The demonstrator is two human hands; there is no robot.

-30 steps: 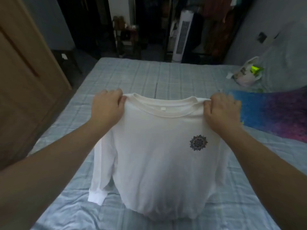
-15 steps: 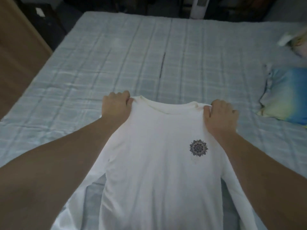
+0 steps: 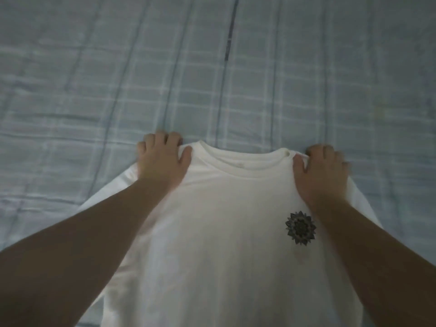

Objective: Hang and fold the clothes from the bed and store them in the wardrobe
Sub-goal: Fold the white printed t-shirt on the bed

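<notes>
two bare forearms, bare left hand, bare right hand

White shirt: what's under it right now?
The checked bedsheet shows around the white shirt. The left hand and right hand grip its shoulders. Anything directly beneath the fabric is covered.

The white shirt runs off the bottom edge, so its hem cannot be seen. The left forearm and the right forearm cover parts of its sleeves. The left hand and the right hand grip the shoulders, with their fingertips tucked out of sight. The right hand's fingers look smeared. The dark flower print is too fuzzy to show its small parts. The bed is cut off on every side.
</notes>
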